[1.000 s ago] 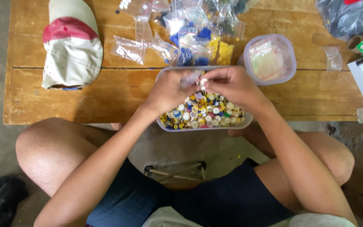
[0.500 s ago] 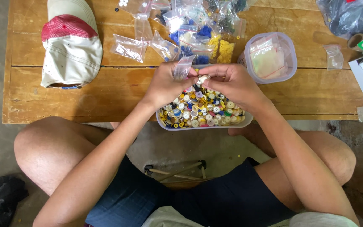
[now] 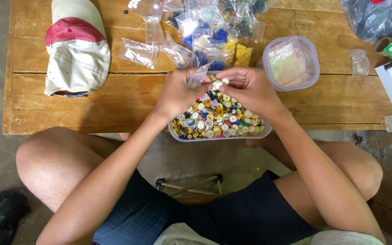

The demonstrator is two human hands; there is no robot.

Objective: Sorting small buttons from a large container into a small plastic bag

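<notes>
Over a worn wooden tabletop (image 3: 114, 97), a seated person works both hands above a clear container of mixed buttons (image 3: 218, 120) that sits at the near edge, just in front of the knees. The left hand (image 3: 178, 93) pinches a small clear plastic bag (image 3: 198, 75) by its mouth, thumb and fingers closed on the film, while the right hand (image 3: 248, 88) pinches a pale button (image 3: 225, 81) between thumb and forefinger right beside the bag's opening; a second pale button (image 3: 217, 85) lies just below, between the two hands. Compared with a second ago, when both hands were pressed low together over the buttons, they have lifted slightly toward the far rim of the container and parted a little, and the bag now stands up clearly in the left hand; half a second ago the bag was already raised, and the right hand has since brought its button up level with it. Nothing else on the tabletop has shifted: a beige and red cap (image 3: 78, 47) lies to the left, a heap of small bags of sorted buttons (image 3: 209, 31) sits beyond the hands with blue and yellow ones showing, and a round clear tub holding folded bags (image 3: 291, 63) stands just right of the right hand.
</notes>
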